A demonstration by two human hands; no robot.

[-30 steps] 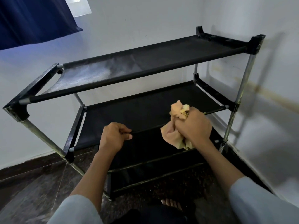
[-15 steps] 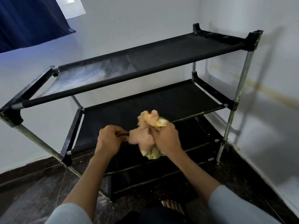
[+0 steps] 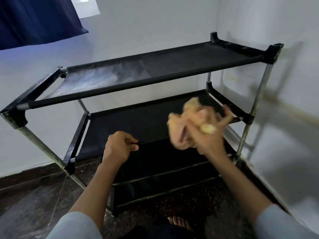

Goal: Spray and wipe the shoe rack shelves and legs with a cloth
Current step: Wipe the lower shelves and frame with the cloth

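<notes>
Right hand point(image 3: 208, 140) is gripping a crumpled peach cloth point(image 3: 187, 121), fingers curled around the bunch; the cloth is sticking out above and to the left of the fist, motion-blurred, hanging over the right half of the middle shelf point(image 3: 138, 121); contact with the fabric cannot be told. Left hand point(image 3: 119, 147) is curling into a fist at the middle shelf's front bar, apparently pinching it. Black shoe rack point(image 3: 155, 75) is standing in the wall corner on dark floor point(image 3: 31, 204); its top shelf point(image 3: 198, 57) is showing a pale dusty patch on the left half. Blue curtain point(image 3: 34, 19) is hanging top left.
</notes>
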